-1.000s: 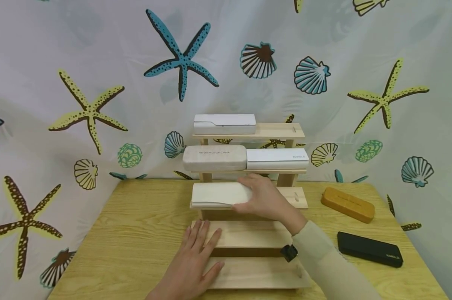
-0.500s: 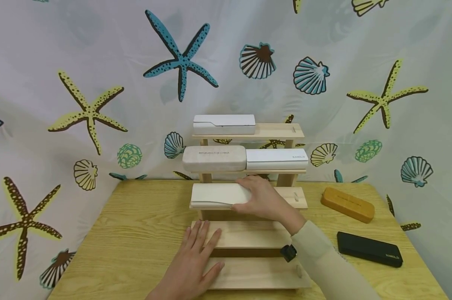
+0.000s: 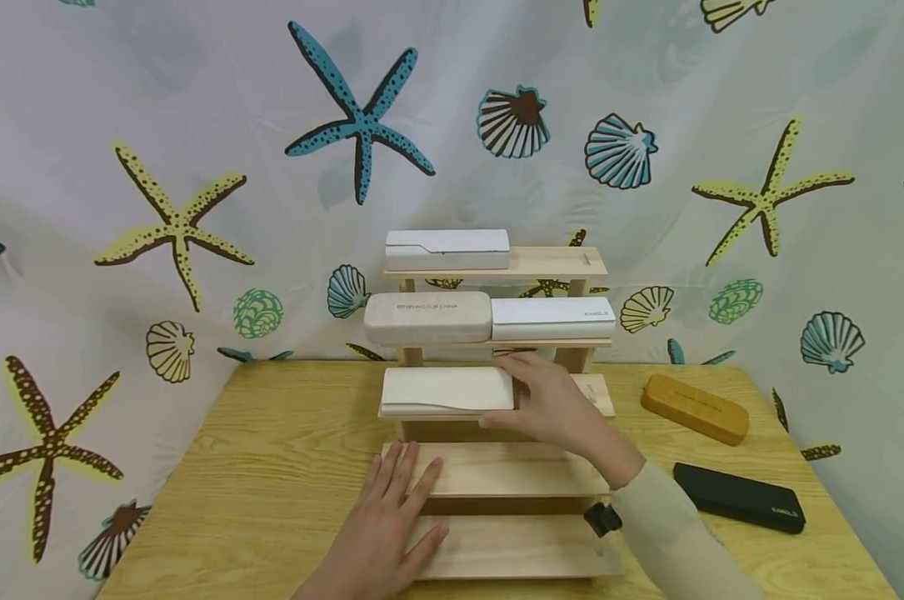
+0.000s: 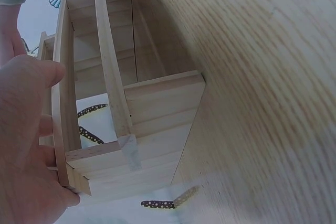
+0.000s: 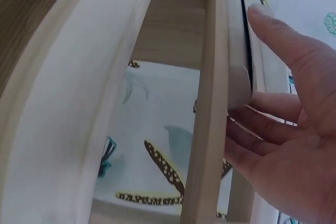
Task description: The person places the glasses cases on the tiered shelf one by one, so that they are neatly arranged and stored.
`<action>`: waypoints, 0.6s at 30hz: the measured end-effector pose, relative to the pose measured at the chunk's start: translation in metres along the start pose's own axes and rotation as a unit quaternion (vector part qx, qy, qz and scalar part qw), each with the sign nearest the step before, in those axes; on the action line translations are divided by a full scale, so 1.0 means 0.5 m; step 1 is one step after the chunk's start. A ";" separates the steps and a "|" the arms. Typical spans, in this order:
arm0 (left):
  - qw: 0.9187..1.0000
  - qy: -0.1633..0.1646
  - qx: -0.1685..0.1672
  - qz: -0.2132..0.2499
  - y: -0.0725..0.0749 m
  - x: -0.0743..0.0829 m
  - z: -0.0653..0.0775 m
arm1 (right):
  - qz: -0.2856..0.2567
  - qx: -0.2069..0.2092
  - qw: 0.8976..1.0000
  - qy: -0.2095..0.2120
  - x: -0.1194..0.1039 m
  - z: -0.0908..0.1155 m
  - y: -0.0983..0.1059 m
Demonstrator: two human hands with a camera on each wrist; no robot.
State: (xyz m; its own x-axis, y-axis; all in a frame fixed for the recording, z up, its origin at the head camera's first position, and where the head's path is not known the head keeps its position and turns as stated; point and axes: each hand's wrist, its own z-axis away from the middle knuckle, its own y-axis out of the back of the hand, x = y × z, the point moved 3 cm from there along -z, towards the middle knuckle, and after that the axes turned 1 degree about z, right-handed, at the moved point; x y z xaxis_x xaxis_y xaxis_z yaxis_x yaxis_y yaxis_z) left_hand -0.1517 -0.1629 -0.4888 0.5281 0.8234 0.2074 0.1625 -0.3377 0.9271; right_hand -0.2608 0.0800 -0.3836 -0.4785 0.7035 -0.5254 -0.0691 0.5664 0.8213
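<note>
A white glasses case (image 3: pixel 444 390) lies along the left part of the middle step of the wooden tiered stand (image 3: pixel 496 469). My right hand (image 3: pixel 549 402) is at its right end, thumb in front and fingers behind, the case's end showing between them. In the right wrist view, the thumb is stretched out and the fingers (image 5: pixel 262 129) are by the case's end (image 5: pixel 240 85); contact is hard to tell. My left hand (image 3: pixel 380 521) rests with spread fingers on the left side of the two lower steps. In the left wrist view, its fingers lie on the stand's edge (image 4: pixel 63 103).
Above, a beige case (image 3: pixel 427 318) and a white case (image 3: pixel 552 318) sit side by side; another white case (image 3: pixel 447 249) is on the top step. On the table (image 3: pixel 272 467) at right lie an orange-brown case (image 3: pixel 695 408) and a black case (image 3: pixel 738 498). A patterned curtain (image 3: pixel 452 192) hangs behind.
My right hand has slid right, off the white case's top, uncovering its right end. The case has stayed in place on its step. My left hand has not moved.
</note>
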 end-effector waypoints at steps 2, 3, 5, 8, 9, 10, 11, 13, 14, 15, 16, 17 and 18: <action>1.000 0.000 0.002 0.002 -0.001 0.000 0.000 | -0.006 0.022 1.000 0.000 0.013 0.021 0.015; 1.000 0.001 0.002 0.003 -0.002 0.000 0.001 | -0.005 0.033 0.999 0.001 0.021 0.032 0.022; 1.000 0.003 0.003 0.009 -0.003 0.001 0.001 | -0.011 0.056 0.998 0.008 0.041 0.054 0.034; 1.000 0.002 0.006 0.008 -0.004 0.001 0.000 | -0.006 0.093 0.996 0.013 0.073 0.087 0.049; 1.000 0.001 0.008 0.007 -0.004 0.002 0.000 | -0.007 0.105 0.994 0.014 0.084 0.098 0.054; 1.000 -0.001 0.011 0.006 -0.004 0.002 -0.001 | -0.008 0.118 0.993 0.012 0.095 0.109 0.059; 1.000 -0.005 0.015 0.003 -0.004 0.002 -0.001 | -0.006 0.132 0.991 0.009 0.106 0.120 0.063; 1.000 -0.009 0.019 0.001 -0.004 0.001 -0.001 | -0.002 0.156 0.988 -0.001 0.126 0.139 0.073; 1.000 -0.011 0.021 0.001 -0.004 0.001 -0.001 | -0.007 0.163 0.987 -0.009 0.136 0.148 0.078; 1.000 -0.013 0.022 0.001 -0.004 0.001 -0.001 | -0.009 0.170 0.985 -0.016 0.145 0.157 0.083; 1.000 -0.014 0.022 0.001 -0.004 0.001 -0.001 | -0.009 0.177 0.984 -0.019 0.154 0.165 0.087; 1.000 -0.014 0.022 0.001 -0.004 0.001 -0.001 | -0.010 0.182 0.983 -0.023 0.164 0.173 0.091; 1.000 -0.013 0.020 0.002 -0.004 0.001 -0.001 | -0.012 0.185 0.982 -0.026 0.173 0.181 0.094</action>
State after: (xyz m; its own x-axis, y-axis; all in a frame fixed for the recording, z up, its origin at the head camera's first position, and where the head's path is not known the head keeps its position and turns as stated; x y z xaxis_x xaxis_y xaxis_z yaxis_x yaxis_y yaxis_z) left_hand -0.1523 -0.1615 -0.4903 0.5498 0.8103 0.2030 0.1929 -0.3595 0.9130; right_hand -0.2263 0.2063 -0.4105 -0.4337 0.7041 -0.5622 0.2477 0.6931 0.6770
